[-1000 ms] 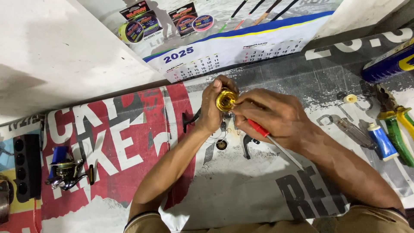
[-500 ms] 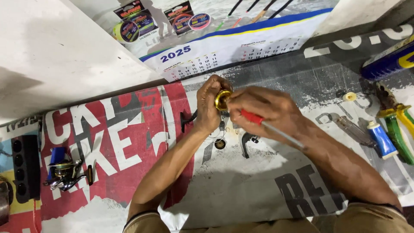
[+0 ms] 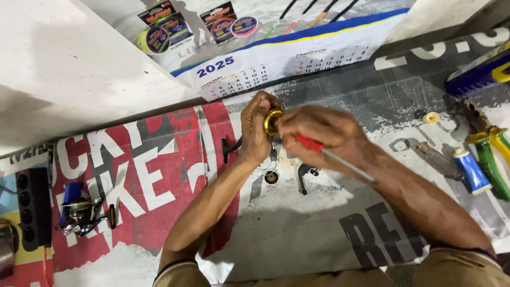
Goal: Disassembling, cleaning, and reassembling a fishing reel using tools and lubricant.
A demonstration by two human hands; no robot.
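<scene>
My left hand is wrapped around a small gold, round reel part, held just above the printed banner. My right hand meets it from the right, fingers at the gold part, while a red-handled screwdriver lies tucked along its palm, the metal shaft pointing back down my forearm. Directly under the hands lie a small dark round piece and a dark curved handle piece.
A fishing reel lies at the left beside a black tray. At the right are a blue-capped bottle, green-handled pliers, a clear-handled tool and a blue and yellow can. A calendar leans at the back.
Both hands have drifted slightly left and up with the gold part, and the right hand has turned a little so the red handle shows more.
</scene>
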